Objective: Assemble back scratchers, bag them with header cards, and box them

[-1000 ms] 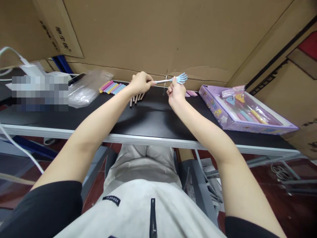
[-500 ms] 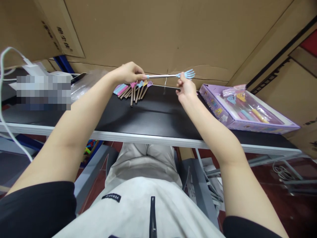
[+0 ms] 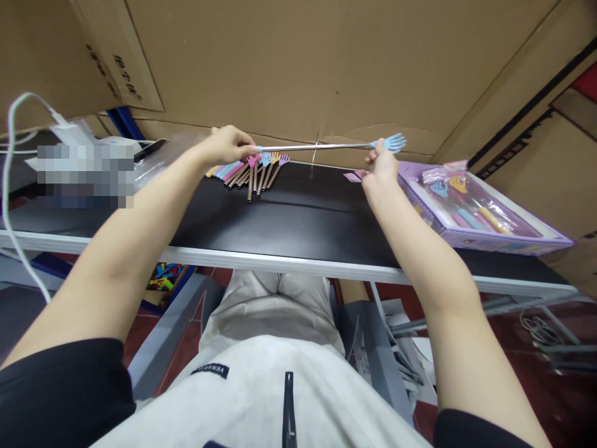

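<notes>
A telescopic back scratcher (image 3: 321, 147) with a blue hand-shaped head and a silver rod stretches level above the black table (image 3: 298, 218). My left hand (image 3: 226, 144) is closed round its handle end. My right hand (image 3: 382, 165) pinches the rod just below the blue head. Under the left hand lies a fan of several more scratchers (image 3: 254, 171) with pink, blue, yellow and purple heads and coloured grips.
A purple display box (image 3: 471, 211) of scratchers sits at the right of the table. A clear plastic bag (image 3: 158, 158) and white cables (image 3: 18, 143) lie at the left. Cardboard boxes (image 3: 326, 62) wall the back. A pink piece (image 3: 354, 176) lies near the right hand.
My hands have drawn apart, the right one moving rightward, and the scratcher's rod has extended to much greater length. The fan of scratchers under my left hand has come into view.
</notes>
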Demonstrator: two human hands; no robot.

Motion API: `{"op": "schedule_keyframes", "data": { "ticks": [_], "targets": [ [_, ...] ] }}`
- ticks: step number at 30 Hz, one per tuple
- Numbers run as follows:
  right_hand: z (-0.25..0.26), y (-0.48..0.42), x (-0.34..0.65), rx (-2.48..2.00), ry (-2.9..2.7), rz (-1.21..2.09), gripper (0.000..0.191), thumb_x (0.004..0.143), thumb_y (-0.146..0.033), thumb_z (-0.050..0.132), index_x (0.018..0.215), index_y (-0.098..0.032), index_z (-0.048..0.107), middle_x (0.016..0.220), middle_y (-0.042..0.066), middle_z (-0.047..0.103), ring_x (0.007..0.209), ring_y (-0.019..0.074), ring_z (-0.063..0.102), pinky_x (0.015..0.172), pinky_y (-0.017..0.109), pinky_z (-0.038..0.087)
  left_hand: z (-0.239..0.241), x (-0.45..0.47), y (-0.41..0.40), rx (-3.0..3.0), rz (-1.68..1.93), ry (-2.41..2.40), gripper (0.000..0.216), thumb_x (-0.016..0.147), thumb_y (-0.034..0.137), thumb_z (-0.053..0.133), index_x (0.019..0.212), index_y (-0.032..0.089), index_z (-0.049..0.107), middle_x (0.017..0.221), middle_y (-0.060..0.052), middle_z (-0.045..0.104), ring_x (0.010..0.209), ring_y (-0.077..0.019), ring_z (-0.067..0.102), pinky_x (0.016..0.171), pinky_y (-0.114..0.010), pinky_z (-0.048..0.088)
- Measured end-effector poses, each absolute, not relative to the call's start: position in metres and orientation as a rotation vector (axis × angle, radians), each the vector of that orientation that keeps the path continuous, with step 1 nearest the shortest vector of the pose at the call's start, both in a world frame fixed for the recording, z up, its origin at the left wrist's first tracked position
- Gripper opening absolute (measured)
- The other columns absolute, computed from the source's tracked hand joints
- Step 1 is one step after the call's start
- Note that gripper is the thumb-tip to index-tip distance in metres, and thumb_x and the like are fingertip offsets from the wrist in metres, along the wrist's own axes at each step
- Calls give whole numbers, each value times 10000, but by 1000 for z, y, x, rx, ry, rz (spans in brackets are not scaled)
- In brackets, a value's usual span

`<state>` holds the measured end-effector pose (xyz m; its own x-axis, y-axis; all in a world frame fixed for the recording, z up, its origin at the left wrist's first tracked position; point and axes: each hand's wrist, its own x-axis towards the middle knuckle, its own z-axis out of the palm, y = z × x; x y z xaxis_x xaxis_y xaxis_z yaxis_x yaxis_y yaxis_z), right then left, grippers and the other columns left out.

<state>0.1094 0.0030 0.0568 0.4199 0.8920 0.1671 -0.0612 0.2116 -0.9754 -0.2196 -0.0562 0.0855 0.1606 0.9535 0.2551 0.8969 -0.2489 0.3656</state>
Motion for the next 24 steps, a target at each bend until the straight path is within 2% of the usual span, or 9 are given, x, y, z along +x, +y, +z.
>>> {"op": "schedule_keyframes", "data": {
  "ticks": [2, 6, 10, 12, 14, 17, 20, 22, 24],
  "targets": [
    [56, -9, 71, -1108, -839, 857, 441, 1115, -558, 512, 821, -243, 414, 728, -43, 449, 730, 125, 514, 647, 280, 357, 84, -189, -55, 2360, 674, 1729, 257, 1018, 351, 598, 1011, 162, 772, 817, -15, 733, 1087, -256, 676, 1230, -492, 326],
    [52, -16, 26, -1055, -903, 879, 487, 1104, -598, 509, 794, -229, 451, 722, -30, 471, 721, 127, 580, 652, 258, 437, 84, -135, -61, 2351, 739, 1631, 234, 1000, 323, 603, 936, 157, 755, 814, -45, 713, 1086, -262, 682, 1188, -447, 389],
    [53, -5, 39, -1153, -1014, 873, 511, 1010, -637, 671, 781, -226, 473, 689, -49, 493, 701, 116, 604, 633, 240, 435, 90, -111, -68, 2274, 669, 1623, 233, 1010, 313, 609, 920, 154, 755, 794, -59, 710, 1089, -269, 693, 1137, -402, 455],
    [53, 1, 54, -1233, -1143, 882, 496, 975, -638, 722, 800, -222, 517, 700, -47, 554, 712, 119, 632, 664, 248, 465, 92, -103, -65, 2262, 639, 1628, 251, 1024, 307, 595, 956, 136, 766, 786, -72, 715, 1102, -280, 703, 1124, -397, 475],
    [49, 6, 70, -1313, -1320, 835, 444, 1000, -617, 700, 848, -216, 585, 747, -16, 643, 754, 143, 682, 735, 280, 523, 93, -93, -57, 2245, 643, 1652, 274, 1037, 304, 580, 1023, 115, 778, 797, -89, 733, 1113, -294, 715, 1111, -401, 494],
    [41, 7, 90, -1495, -1644, 602, 300, 1091, -418, 593, 928, -185, 690, 869, 82, 753, 883, 212, 750, 896, 357, 581, 89, -78, -41, 2197, 603, 1723, 296, 1024, 256, 571, 1131, 85, 788, 864, -125, 779, 1101, -305, 741, 1069, -402, 532],
    [40, 0, 103, -1763, -1981, 243, 215, 1061, -227, 577, 1050, -139, 773, 1096, 200, 796, 1163, 318, 747, 1084, 422, 547, 78, -65, -27, 2160, 465, 1811, 312, 971, 174, 578, 1152, 64, 807, 953, -167, 813, 1063, -305, 775, 1009, -382, 568],
    [42, -7, 107, -1892, -2097, 81, 250, 1052, -210, 582, 1155, -118, 790, 1257, 242, 772, 1303, 367, 698, 1136, 440, 524, 68, -58, -21, 2143, 372, 1845, 312, 951, 146, 579, 1117, 54, 826, 993, -195, 826, 1036, -308, 793, 983, -376, 588],
    [45, -13, 109, -1942, -2137, 25, 298, 1065, -224, 564, 1222, -108, 789, 1332, 252, 749, 1338, 383, 683, 1132, 441, 532, 60, -54, -18, 2132, 310, 1867, 339, 942, 133, 581, 1159, 49, 827, 1037, -211, 833, 1077, -314, 799, 1019, -377, 590]
  ]
}}
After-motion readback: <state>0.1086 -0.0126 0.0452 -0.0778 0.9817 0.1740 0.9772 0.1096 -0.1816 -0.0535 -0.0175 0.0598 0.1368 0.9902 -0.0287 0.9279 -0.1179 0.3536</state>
